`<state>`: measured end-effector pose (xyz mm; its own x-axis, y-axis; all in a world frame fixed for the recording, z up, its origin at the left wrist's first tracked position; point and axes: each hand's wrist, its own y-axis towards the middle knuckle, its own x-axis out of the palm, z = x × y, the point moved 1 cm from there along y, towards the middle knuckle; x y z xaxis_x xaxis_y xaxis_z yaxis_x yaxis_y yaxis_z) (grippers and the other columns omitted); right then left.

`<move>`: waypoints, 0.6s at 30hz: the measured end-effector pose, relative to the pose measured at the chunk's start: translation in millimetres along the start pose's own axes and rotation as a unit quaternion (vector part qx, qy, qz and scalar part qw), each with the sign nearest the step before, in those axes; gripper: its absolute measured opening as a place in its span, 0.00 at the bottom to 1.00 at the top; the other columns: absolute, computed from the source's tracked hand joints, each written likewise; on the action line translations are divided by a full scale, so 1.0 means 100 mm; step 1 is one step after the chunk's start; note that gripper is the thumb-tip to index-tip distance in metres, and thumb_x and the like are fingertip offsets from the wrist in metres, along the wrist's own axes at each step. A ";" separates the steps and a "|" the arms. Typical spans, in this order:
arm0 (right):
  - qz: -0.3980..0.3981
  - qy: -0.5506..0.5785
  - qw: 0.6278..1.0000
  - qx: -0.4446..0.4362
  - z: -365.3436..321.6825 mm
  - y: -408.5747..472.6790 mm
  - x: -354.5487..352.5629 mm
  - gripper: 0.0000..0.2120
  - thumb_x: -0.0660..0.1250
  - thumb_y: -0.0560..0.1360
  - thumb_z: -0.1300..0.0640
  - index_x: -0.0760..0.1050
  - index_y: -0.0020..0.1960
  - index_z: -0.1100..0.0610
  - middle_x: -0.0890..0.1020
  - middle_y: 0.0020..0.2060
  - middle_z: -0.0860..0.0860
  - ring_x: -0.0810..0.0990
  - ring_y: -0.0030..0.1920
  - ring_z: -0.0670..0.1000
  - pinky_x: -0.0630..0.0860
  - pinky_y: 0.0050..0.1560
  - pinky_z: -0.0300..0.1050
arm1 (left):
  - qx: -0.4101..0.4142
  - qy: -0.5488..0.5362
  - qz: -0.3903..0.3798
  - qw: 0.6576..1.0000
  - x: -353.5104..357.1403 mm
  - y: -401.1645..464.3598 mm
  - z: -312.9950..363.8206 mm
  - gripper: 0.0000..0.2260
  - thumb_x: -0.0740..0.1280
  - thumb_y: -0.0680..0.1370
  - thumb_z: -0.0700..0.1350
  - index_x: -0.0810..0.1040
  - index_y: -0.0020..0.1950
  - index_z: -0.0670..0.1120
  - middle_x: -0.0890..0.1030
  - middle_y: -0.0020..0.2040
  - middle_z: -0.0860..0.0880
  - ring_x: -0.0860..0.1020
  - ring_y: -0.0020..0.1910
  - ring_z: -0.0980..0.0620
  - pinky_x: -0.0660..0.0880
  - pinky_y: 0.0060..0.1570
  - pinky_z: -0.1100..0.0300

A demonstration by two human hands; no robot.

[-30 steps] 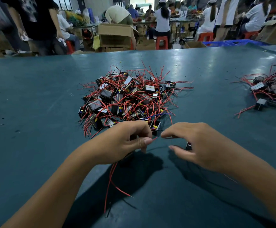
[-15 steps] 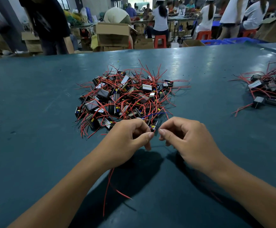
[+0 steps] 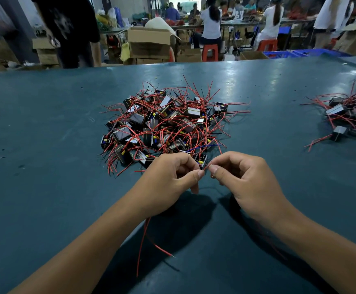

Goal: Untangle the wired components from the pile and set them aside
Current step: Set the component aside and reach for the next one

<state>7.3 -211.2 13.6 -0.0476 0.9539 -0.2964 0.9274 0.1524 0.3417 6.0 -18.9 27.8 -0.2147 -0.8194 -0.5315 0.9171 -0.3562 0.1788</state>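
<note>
L hand (image 3: pixel 168 183) & R hand (image 3: pixel 242 179) each pinch red wire (image 3: pixel 143 240) just by pile (image 3: pixel 164 128) on bench (image 3: pixel 45 145) — a hard tug prob drags neighbours w/ it.

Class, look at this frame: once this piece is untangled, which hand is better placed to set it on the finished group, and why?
Probably the right hand. The set-aside group lies far right on the table, on that hand's side. The left hand grips red wires trailing below it and would have to cross over.
</note>
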 end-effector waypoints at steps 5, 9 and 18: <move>-0.003 0.015 1.000 0.003 -0.01 -0.01 0.01 0.04 0.73 0.75 0.57 0.83 0.42 0.51 0.83 0.34 0.54 0.78 0.36 0.56 0.75 0.39 0.54 | -0.005 -0.015 -0.001 1.000 0.02 0.01 -0.02 0.06 0.68 0.81 0.45 0.79 0.46 0.46 0.85 0.35 0.52 0.70 0.28 0.54 0.66 0.29 0.62; -0.002 0.034 0.999 0.007 -0.02 -0.02 0.02 0.02 0.74 0.74 0.58 0.83 0.42 0.52 0.84 0.35 0.55 0.79 0.36 0.57 0.76 0.39 0.54 | -0.004 -0.023 -0.004 1.000 0.04 0.00 -0.03 0.06 0.68 0.81 0.45 0.79 0.45 0.46 0.84 0.34 0.52 0.70 0.27 0.56 0.65 0.29 0.63; 0.006 0.039 0.999 0.011 -0.01 -0.02 0.08 0.06 0.73 0.75 0.62 0.81 0.40 0.54 0.82 0.33 0.56 0.75 0.33 0.47 0.72 0.36 0.43 | -0.001 -0.043 0.012 0.999 0.05 -0.01 0.05 0.04 0.69 0.80 0.41 0.79 0.45 0.43 0.83 0.34 0.50 0.73 0.28 0.58 0.68 0.32 0.67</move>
<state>4.3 -204.0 11.6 -0.0635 0.9731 -0.2214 0.9360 0.1350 0.3252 2.2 -24.3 29.1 -0.2215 -0.8629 -0.4542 0.9227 -0.3362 0.1888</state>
